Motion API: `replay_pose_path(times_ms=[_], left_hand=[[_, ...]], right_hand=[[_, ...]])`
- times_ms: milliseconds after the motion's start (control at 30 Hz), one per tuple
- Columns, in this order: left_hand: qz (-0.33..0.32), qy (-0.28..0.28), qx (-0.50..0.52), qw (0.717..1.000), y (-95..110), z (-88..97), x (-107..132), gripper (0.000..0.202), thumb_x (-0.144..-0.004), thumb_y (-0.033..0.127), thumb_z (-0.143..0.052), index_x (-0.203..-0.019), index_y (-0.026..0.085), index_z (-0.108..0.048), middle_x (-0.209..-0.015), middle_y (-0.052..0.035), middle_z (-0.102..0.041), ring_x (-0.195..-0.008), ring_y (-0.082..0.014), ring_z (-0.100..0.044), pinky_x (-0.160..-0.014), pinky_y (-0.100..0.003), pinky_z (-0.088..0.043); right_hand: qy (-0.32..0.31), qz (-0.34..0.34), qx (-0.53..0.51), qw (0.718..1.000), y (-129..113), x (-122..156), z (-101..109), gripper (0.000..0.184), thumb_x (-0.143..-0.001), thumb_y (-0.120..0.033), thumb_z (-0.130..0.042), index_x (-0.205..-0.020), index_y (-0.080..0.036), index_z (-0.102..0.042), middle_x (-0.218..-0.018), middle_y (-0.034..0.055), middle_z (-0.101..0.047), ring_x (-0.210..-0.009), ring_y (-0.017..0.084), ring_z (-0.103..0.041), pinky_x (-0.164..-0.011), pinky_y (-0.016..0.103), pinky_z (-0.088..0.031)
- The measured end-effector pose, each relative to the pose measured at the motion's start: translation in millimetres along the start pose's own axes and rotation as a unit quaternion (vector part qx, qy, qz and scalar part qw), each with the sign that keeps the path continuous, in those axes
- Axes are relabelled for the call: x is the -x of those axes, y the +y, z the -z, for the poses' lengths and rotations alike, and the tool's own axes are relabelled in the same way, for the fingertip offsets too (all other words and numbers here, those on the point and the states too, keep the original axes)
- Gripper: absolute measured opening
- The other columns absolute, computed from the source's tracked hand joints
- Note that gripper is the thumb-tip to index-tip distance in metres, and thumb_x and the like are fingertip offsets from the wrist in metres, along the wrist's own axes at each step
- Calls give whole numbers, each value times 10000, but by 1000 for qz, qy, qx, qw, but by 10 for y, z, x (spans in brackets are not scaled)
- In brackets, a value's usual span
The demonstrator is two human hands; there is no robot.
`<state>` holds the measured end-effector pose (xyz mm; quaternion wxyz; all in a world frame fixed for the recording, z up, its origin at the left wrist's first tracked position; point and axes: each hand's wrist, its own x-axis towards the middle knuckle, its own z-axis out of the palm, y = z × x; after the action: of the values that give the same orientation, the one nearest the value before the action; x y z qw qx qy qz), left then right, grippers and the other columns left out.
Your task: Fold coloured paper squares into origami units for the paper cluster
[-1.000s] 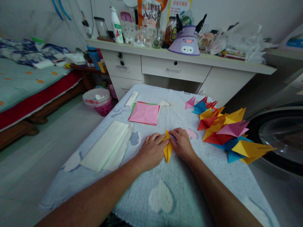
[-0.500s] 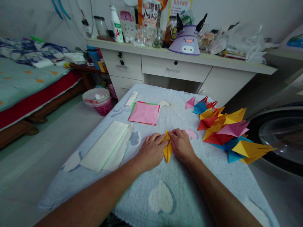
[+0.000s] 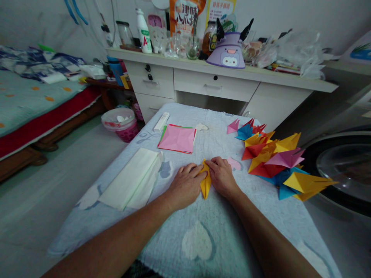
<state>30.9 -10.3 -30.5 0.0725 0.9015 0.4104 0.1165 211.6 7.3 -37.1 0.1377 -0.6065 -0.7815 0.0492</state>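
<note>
One yellow folded paper (image 3: 205,188) lies on the cloth-covered table (image 3: 218,144) between two hands: the left hand (image 3: 188,185) spreads its fingers flat across it, the right hand (image 3: 222,175) curls at its right edge; whether either pinches it, I can't tell. One pale folded sheet (image 3: 131,177) lies left. Right, paper cranes (image 3: 285,158) overlap, two pink, the total uncountable. Beyond: one pink-topped paper stack (image 3: 178,139), one slim white box (image 3: 161,122).

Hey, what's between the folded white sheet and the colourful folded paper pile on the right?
In the head view: the left hand, resting on a yellow folded paper, then the right hand at that paper's other side.
</note>
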Motion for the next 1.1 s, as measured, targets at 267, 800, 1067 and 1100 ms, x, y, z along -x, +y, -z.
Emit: replay_pose_path(times_ms=[267,800,1067,1100], left_hand=[[0,2,-7,1000,-5,-20,-3,398,-905,196,-460,-1297,230,-519,-1436,-34,-491,-1260,-265,-399,-999,-440,-380],[-1,7,6,1000,1,-10,-10,396,-904,195,-476,-1296,232,-515,-1356,-43,-545,-1237,-263,-417,-980,-432,-389],[-3,9,4,1000,1,-19,-11,411,-894,190,-486,-1302,222,-516,-1377,-39,-537,-1232,-267,-418,-986,-439,-389],[-3,10,3,1000,1,-19,-10,410,-896,191,-483,-1303,222,-517,-1387,-40,-531,-1235,-266,-416,-989,-439,-388]], right_hand=[[-15,-8,1,1000,-14,-30,17,397,-931,-167,-438,-1276,-241,-619,-1138,106,-589,-1000,238,-487,-859,343,-360],[-30,24,29,999,-25,-9,61,464,-913,-180,-478,-1346,-327,-557,-1147,97,-557,-1004,251,-464,-862,362,-341],[-30,39,43,998,-25,-26,79,448,-910,-202,-484,-1338,-310,-561,-1138,100,-546,-988,251,-461,-853,367,-345],[-30,39,46,998,-26,-32,81,446,-907,-203,-486,-1335,-305,-562,-1133,101,-546,-985,252,-463,-848,367,-347]])
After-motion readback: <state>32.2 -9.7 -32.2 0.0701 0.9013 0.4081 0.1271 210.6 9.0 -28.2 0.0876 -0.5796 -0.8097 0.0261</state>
